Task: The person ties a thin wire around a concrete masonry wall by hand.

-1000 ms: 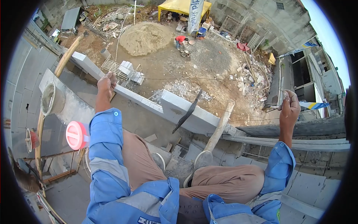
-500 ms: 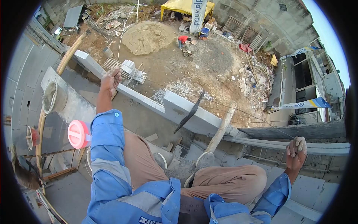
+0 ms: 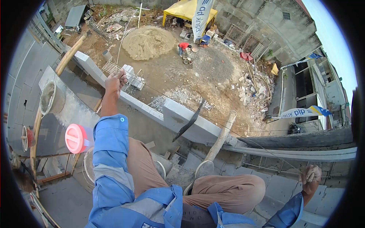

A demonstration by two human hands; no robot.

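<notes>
My left hand is raised at the upper left, fingers pinched on one end of a thin dark string. The string slants down across the view to my right hand, which is closed around its other end at the far right. A dark narrow strip hangs across the string's path, in front of the pale block wall. Below my hands my bent knees and shoes show, resting on a grey platform.
A pink-lidded jug stands by my left sleeve, with a mortar-smeared bucket beyond it. A wooden pole leans at the wall. On the ground below are a sand pile, gravel, rubble and a person in red bending over buckets.
My right hand has moved down and slightly outward, and the string now slopes more steeply. My left hand stays nearly in place. The view has shifted a little.
</notes>
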